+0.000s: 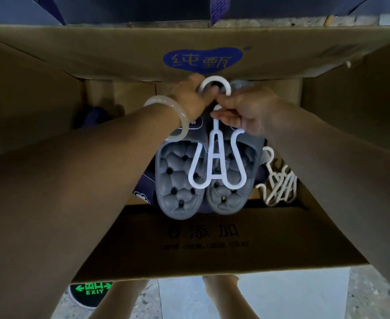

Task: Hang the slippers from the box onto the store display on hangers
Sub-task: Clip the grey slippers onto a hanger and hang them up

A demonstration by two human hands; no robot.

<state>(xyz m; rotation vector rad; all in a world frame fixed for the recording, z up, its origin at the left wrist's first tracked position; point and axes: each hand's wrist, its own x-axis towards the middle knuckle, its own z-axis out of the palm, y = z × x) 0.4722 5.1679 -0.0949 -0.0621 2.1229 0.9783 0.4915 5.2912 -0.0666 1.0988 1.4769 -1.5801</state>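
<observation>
Open brown cardboard box [212, 245] on grey speckled floor [373, 295], holding loose white plastic hangers [279, 185] and, seemingly, dark slippers [97, 116].

Speckled grey floor [373, 300], green glowing exit sign [94, 289] set in it; dim light.

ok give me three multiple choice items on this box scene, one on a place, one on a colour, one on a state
1. Where do the spare white plastic hangers lie?
A. box's right side
B. floor
C. far flap

2. What colour is the pair of quilted rubber slippers?
A. red
B. grey
C. yellow

3. How is the white plastic hanger over the slippers held?
A. lying untouched
B. both hands grip its top
C. one hand only

Key: 1 A, they are heaped inside the cardboard box at right. 2 B, both look grey. 3 B, left hand and right hand meet at the hook.
</observation>
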